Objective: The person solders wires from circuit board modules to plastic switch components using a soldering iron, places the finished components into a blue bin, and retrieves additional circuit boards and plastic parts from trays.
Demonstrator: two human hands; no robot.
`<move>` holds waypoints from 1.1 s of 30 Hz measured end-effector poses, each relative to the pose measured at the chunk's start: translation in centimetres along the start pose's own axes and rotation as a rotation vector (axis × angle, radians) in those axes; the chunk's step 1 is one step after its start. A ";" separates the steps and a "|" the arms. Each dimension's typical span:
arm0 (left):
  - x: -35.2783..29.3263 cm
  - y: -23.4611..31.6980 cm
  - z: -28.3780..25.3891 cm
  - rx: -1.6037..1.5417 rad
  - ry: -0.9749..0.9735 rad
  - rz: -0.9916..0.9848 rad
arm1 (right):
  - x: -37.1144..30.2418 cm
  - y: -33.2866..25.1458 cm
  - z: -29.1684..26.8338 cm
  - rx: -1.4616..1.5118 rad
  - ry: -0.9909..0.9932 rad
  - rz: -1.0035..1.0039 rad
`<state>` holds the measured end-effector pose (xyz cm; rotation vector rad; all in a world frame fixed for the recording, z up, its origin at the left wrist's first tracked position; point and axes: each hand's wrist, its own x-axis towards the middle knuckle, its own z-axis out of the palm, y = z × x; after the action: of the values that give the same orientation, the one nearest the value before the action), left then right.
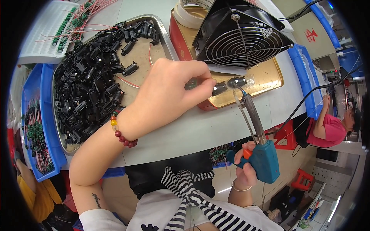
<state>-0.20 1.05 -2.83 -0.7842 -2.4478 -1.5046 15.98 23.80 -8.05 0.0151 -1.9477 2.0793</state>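
Head view: left hand (175, 86) over the gold-topped tin (269, 79), thumb and index tips pinched together; what sits between them is hidden. Black plastic housing (220, 89) right at those fingertips, on the tin's near edge. Second black housing (237, 81) just beyond, further right. Right hand (246, 167) clamped round the teal soldering gun (266, 163), fingers at its orange trigger (247, 154); tip points up beside the two housings, contact unclear. Black fan (246, 42) with wire guard stands on the tin, tape roll (189, 16) behind left. Metal tray (165, 34) heaped with black housings left of the tin, on white counter (181, 136). Blue bin (48, 115) of green boards and wires, far left.
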 end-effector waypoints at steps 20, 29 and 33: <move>0.3 -0.3 -2.4 0.187 -0.286 0.278 | 0.3 -1.3 0.8 0.066 0.075 0.085; 0.3 0.5 -2.2 0.387 0.003 0.392 | 0.1 -0.5 0.0 -0.014 0.006 0.011; 0.3 0.3 -2.1 0.403 0.038 0.382 | 0.3 -0.6 0.8 -0.122 0.112 -0.012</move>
<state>-0.56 -0.56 -1.44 -1.0422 -2.2891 -0.8503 15.68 23.13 -7.37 -0.1121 -1.9972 1.9071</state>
